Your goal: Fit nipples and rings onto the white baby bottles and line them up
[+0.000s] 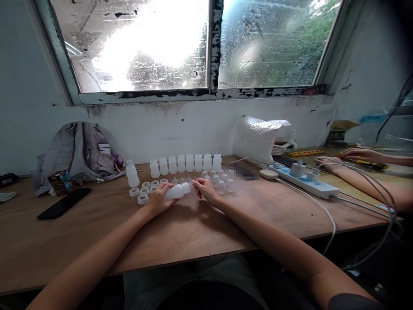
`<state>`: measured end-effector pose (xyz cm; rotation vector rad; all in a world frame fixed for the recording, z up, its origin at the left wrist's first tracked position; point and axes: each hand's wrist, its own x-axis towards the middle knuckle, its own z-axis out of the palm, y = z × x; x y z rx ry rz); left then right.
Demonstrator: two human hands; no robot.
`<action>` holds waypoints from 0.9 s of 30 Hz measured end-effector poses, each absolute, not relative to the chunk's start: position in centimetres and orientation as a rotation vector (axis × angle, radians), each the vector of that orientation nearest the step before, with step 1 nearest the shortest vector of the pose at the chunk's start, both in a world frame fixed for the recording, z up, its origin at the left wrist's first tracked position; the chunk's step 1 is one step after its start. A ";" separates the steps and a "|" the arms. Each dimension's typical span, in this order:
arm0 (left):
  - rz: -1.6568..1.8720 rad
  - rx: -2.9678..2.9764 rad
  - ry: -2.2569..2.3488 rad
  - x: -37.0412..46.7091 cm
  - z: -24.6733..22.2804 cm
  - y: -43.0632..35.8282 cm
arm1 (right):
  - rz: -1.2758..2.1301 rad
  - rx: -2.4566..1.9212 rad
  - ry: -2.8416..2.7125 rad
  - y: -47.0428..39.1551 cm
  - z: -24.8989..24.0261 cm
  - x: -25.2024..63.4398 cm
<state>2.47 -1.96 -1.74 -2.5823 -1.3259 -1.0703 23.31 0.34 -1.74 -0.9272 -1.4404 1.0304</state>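
My left hand (159, 199) is wrapped round a frosted white baby bottle (177, 192), held tilted on its side above the table with its neck to the right. At the bottle's mouth, the fingers of my right hand (205, 190) are pinched together; what they hold is too small to make out. White collar rings (143, 199) lie in rows left of my left hand. Behind the held bottle stand several clear nipples (181, 179). Clear dome caps (220, 187) are grouped just beyond my right hand. A row of upright frosted bottles (189, 163) stands at the back.
One filled-looking bottle (132, 174) stands apart at left, near a black phone (64, 203), a small carton (61, 183) and a grey backpack (77, 148). At right are a power strip (303, 180) with cables, a white bag (258, 137) and another person's arms (361, 178).
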 end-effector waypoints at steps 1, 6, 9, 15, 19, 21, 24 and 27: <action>-1.065 -2.586 -1.310 2.5 -1.7 -2.0 | 1.036 -0.930 -1.445 0.4 -1.8 23.3; -1.055 -2.592 -1.262 2.5 -1.6 -2.2 | 1.098 -0.993 -1.482 0.8 -2.0 23.7; -1.039 -2.576 -1.266 2.4 -1.5 -2.1 | 1.138 -1.056 -1.492 0.9 -1.9 23.9; -0.975 -2.532 -1.220 2.3 -1.8 -1.8 | 1.263 -0.931 -1.573 0.4 -1.4 23.7; -0.919 -2.450 -1.075 2.2 -1.6 -1.8 | 1.289 -0.921 -1.543 0.1 -1.3 23.6; -0.899 -2.433 -1.037 2.2 -1.5 -2.0 | 1.299 -0.932 -1.536 0.1 -1.3 23.6; -0.909 -2.479 -1.118 2.3 -1.4 -2.3 | 1.252 -0.930 -1.556 0.2 -1.3 23.6; -0.951 -2.581 -1.251 2.6 -1.3 -2.5 | 1.188 -0.928 -1.589 0.3 -1.3 23.6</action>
